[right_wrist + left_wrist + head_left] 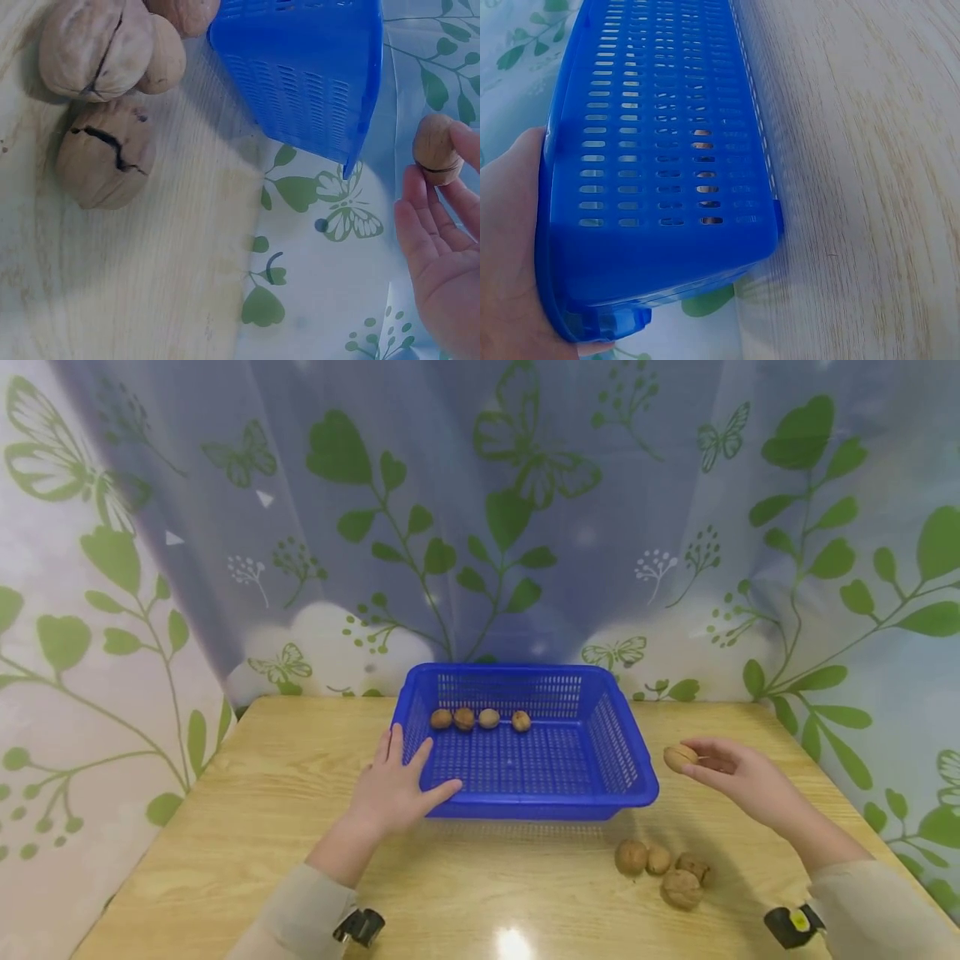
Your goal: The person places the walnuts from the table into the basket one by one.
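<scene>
My left hand (392, 789) rests with spread fingers on the near left corner of a blue plastic basket (517, 797); its thumb reaches over the front rim. Seen from the left wrist, the hand (510, 247) lies along the rim, most of its fingers hidden. To the right of the basket, my right hand (757, 777) pinches a walnut (681, 757) between thumb and fingertips, held up off the table. The right wrist view shows a dark seam line on this walnut (437, 150). Several walnuts (489, 718) sit in a row along the basket's back wall.
Several more walnuts (682, 888) lie grouped on the wooden table (247, 827), in front of the basket's right corner. One of them, a cracked walnut (109, 154), shows a dark split. A leaf-patterned curtain (450, 527) hangs behind the table and at both sides.
</scene>
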`<action>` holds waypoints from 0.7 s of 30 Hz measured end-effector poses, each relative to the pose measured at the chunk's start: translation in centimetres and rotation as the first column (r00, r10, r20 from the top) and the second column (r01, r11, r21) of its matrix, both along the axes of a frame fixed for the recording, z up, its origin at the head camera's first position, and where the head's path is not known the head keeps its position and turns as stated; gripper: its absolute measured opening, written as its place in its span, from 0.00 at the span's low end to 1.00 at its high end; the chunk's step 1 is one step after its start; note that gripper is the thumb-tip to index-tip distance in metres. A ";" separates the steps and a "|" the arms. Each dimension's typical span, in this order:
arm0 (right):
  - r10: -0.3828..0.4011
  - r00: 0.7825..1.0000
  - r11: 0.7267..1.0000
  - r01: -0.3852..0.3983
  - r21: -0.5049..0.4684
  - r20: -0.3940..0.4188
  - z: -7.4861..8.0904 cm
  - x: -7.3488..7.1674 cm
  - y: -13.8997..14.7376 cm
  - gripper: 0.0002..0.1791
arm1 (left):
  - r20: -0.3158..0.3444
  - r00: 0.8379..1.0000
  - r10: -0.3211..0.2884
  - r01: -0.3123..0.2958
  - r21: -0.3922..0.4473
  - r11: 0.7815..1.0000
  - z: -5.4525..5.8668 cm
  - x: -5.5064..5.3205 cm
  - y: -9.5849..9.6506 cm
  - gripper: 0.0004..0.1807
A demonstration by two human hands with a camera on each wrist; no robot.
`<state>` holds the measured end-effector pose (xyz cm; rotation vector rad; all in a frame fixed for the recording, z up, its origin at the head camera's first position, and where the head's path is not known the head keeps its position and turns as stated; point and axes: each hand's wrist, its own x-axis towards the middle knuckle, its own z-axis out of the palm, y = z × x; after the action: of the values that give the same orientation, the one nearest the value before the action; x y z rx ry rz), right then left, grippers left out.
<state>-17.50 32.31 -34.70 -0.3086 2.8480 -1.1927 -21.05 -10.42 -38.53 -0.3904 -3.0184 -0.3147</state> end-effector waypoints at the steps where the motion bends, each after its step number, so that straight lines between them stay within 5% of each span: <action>1: 0.004 1.000 1.000 -0.004 -0.004 0.001 0.1 -0.1 -0.1 0.28 | -0.003 1.000 0.000 0.000 -0.002 1.000 0.0 0.0 0.0 0.49; 21: 0.050 0.999 0.998 -0.050 0.022 0.014 1.7 -2.2 -2.6 0.30 | 0.005 1.000 0.003 -0.003 -0.013 1.000 0.1 0.2 0.1 0.49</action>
<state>-19.75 29.69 -32.98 -0.3677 2.8226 -1.1491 -20.87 -10.34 -38.44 -0.3861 -3.0274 -0.2971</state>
